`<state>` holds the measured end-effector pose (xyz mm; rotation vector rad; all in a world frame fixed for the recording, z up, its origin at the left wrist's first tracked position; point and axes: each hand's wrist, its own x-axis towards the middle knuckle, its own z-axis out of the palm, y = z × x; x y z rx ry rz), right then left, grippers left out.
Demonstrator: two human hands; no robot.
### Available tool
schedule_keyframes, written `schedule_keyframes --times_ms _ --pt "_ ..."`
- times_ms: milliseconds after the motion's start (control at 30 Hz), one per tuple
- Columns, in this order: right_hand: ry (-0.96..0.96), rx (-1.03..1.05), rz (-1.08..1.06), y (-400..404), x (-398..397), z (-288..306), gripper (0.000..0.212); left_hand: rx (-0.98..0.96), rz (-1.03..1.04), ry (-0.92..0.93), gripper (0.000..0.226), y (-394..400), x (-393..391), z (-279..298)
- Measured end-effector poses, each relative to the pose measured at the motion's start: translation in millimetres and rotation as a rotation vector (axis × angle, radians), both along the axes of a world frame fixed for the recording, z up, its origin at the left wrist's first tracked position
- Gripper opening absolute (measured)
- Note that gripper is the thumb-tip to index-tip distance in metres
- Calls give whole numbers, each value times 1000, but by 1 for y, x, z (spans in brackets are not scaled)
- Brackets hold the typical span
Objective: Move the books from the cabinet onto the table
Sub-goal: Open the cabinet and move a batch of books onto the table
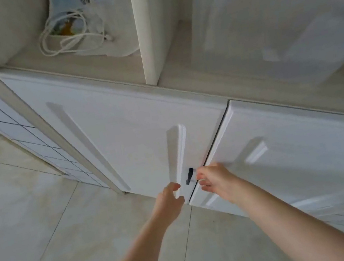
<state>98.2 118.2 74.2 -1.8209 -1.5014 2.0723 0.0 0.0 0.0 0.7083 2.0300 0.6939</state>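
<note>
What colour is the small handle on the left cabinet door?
The small handle is black; the door around it is white. It shows best in the head view.

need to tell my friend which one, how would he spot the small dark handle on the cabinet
Find the white cabinet's two lower doors under the open shelf. Where they meet, beside the right hand, sits a small dark handle. It is the only dark part on the white fronts.

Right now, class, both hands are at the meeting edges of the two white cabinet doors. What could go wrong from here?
1. The left hand and right hand have fingertips at the narrow gap beside the dark handle; fingers could get pinched there.
2. The right door already stands slightly ajar; pulled unevenly, the doors may catch each other.
3. No books are visible yet, so something leaning inside might tumble out.
</note>
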Motion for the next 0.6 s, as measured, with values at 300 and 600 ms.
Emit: schedule_keyframes --times_ms 300,600 --pt "-32 61 -15 17 20 -28 22 171 95 -227 24 46 2 -35" --pt "73 169 -25 4 7 -1 25 121 107 -128 6 19 22 -30"
